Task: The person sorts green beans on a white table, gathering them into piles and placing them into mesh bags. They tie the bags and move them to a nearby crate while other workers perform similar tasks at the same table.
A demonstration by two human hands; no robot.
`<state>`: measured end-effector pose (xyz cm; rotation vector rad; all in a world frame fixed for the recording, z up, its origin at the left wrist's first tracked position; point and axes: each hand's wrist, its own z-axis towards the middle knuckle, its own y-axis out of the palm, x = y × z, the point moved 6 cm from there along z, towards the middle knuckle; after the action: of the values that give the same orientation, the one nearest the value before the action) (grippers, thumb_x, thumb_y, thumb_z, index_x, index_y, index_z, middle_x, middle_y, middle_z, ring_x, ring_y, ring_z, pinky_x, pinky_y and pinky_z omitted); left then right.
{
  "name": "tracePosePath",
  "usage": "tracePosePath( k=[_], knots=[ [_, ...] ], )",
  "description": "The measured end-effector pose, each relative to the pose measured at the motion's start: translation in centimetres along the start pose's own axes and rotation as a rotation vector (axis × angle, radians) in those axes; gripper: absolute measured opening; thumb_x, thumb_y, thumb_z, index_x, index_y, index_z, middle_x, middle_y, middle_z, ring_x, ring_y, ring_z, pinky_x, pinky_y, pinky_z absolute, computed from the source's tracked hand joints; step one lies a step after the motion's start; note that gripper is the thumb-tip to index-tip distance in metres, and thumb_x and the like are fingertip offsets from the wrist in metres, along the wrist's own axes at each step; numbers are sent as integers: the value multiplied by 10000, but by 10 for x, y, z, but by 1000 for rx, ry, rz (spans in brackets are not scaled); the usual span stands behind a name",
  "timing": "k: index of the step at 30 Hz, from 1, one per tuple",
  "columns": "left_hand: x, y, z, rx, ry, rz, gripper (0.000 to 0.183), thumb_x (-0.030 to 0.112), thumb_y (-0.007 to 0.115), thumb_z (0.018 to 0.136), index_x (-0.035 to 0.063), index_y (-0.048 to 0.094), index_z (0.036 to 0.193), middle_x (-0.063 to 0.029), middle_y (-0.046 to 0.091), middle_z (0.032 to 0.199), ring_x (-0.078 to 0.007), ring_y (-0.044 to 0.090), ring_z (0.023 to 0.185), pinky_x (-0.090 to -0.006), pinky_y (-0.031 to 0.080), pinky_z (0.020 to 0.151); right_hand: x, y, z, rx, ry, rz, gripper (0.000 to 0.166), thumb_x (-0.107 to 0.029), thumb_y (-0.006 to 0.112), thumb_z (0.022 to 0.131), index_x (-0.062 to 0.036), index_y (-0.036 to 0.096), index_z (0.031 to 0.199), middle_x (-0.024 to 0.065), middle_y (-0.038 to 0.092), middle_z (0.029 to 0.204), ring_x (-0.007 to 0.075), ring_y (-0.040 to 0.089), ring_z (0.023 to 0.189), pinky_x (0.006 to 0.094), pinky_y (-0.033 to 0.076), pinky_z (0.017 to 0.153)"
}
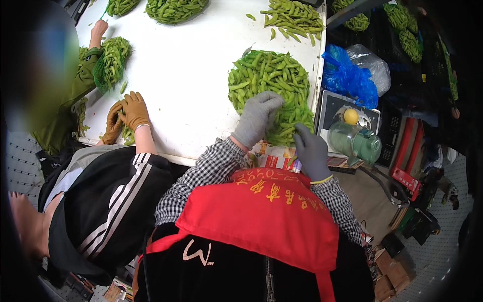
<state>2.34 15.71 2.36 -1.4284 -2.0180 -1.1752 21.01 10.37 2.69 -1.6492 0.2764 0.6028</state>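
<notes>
A heap of green soybean pods (271,71), with green netting visible at its upper edge, lies at the near right of the white table (181,90). My left hand (258,117), in a light grey glove, rests over the lower left of the heap with its fingers bent; whether it grips a pod is not plain. My right hand (311,153), in a darker grey glove, is at the heap's lower right edge. A pod (292,160) shows beside its palm, and its grip is unclear. Printed packaging (277,162) lies below the heap, by the red apron (260,215).
Two co-workers' hands are at the left, one pair in tan gloves (136,111), near a netted bundle of pods (113,60). Loose pods (296,19) lie at the table's far right. A blue plastic bag (349,77) and a green bottle (353,141) stand beyond the right edge.
</notes>
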Motion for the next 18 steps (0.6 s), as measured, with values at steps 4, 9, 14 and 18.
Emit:
tracePosePath(
  k=[4,9,14,18],
  knots=[
    [0,-11,10,-43,-33,-18,153,189,650,970,42,668,1012,82,453,603,-30,363,464,-204,276,431,10,-3,-2,-1,148,121,297,-187,670,938,-132,651,1229,143,632,670,334,640,621,445,475,577],
    [3,-16,14,-102,-129,-132,134,173,592,1006,58,618,1069,92,396,555,-43,320,410,-219,246,397,26,-25,-9,117,228,198,277,-110,673,933,-73,673,1208,118,631,706,222,636,639,354,479,605],
    [-1,-16,15,-133,-126,-185,161,160,650,976,44,643,1088,71,430,564,-61,336,401,-235,261,384,0,-46,-15,213,-74,318,234,13,635,909,-13,689,1136,134,712,1021,229,693,901,317,535,810],
    [2,-8,8,-183,-168,-148,131,144,672,955,34,670,1027,26,528,626,-87,475,472,-239,378,429,-19,-37,-12,120,-199,417,292,39,605,877,-48,680,1146,148,697,1133,340,671,1061,425,541,910]
  ],
)
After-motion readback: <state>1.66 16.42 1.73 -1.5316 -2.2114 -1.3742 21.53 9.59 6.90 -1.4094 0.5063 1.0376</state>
